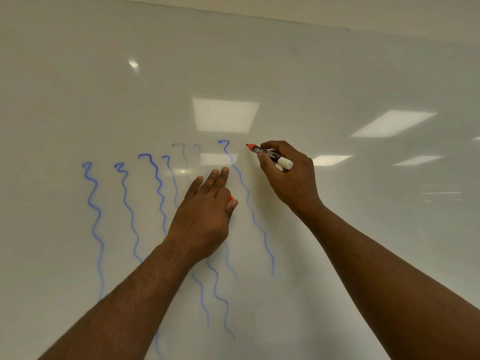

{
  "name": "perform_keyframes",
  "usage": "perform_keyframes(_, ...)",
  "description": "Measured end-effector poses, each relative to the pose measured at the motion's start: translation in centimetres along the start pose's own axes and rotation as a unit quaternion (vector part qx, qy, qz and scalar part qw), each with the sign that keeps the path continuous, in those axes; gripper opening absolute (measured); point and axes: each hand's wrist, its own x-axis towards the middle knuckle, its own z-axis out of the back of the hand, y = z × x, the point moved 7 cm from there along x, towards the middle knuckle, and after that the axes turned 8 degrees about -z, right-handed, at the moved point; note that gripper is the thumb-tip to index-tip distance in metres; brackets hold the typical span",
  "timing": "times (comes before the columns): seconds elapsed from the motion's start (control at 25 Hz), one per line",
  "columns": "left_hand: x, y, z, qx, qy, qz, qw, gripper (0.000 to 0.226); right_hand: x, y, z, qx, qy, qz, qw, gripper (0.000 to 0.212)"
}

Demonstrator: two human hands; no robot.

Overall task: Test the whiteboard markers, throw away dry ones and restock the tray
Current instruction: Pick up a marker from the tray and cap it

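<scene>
Head view.

Whiteboard: white and glossy, fills nearly the whole picture; bright patches of ceiling lights are mirrored on it. A paler strip of wall runs along the top edge.

Blue wavy lines: a row of them drawn top to bottom across the lower middle of the board, some strong, some faint. The faintest two sit near the middle of the row, just above the left hand. The rightmost line runs down between the two hands.

Marker: black barrel with white lettering, orange-red collar at the writing end, white rear end. It lies tilted, tip up and to the left, rear end down and to the right. The tip is at the board just right of the top of the rightmost blue line; whether it touches the surface cannot be told.

Right hand: fingers and thumb curled round the marker barrel, pinching it in a writing grip. The forearm enters from the lower right.

Left hand: back toward the camera, three fingers stretched out against the board over the blue lines. Thumb and forefinger pinch a small orange-red cap, of which only a sliver shows. The forearm enters from the lower left.
</scene>
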Motion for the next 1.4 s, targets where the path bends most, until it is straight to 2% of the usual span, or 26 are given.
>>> perform_keyframes(0.24,0.2,0.0,0.1,0.009,0.004,-0.001,1.0,0.075,2.4,0.8,-0.2,-0.012,-0.013,-0.001,1.0,0.017)
perform_keyframes(0.4,0.2,0.0,0.5,0.007,0.004,0.003,1.0,0.076,2.2,-0.2,1.3,0.016,-0.017,-0.047,0.999,0.016)
perform_keyframes(0.72,0.2,-0.2,-0.5,0.047,-0.041,-0.007,0.998,0.051,-2.7,-2.6,3.4,0.042,-0.004,-0.092,0.995,0.009)
perform_keyframes(1.16,0.0,-0.6,-0.8,0.018,-0.041,0.024,0.999,0.064,-9.7,-5.9,5.9,0.049,-0.011,-0.124,0.991,0.008)
perform_keyframes(1.4,0.1,-0.8,-1.2,0.021,-0.051,0.031,0.998,0.06,-13.5,-8.0,7.9,0.031,-0.023,-0.148,0.988,0.011)
